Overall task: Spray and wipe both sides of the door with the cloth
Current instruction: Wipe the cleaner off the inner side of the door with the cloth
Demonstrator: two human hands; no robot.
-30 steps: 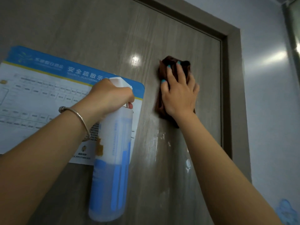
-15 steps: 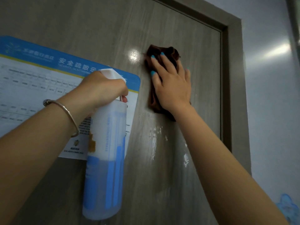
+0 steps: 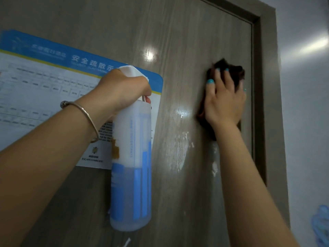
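Doors: one, grey wood-grain door (image 3: 178, 41), shut in one door frame (image 3: 272, 86).
Hands: two; left hand (image 3: 122, 90), right hand (image 3: 224, 102).
Spray bottles: one spray bottle (image 3: 131, 166), white with blue stripes.
Cloths: one dark brown cloth (image 3: 229, 68), blurred at the edges.
Notices: one blue-and-white notice (image 3: 44, 82) stuck on the door.
Bracelets: one silver bracelet (image 3: 83, 111), left wrist.
Painted nails: three teal nails show plainly on the right hand; possibly a fourth at its far edge, too blurred to count.
Wet streaks: several pale patches below the cloth; edges run together, no firm count.
Walls: one pale wall (image 3: 302, 122), right of frame.
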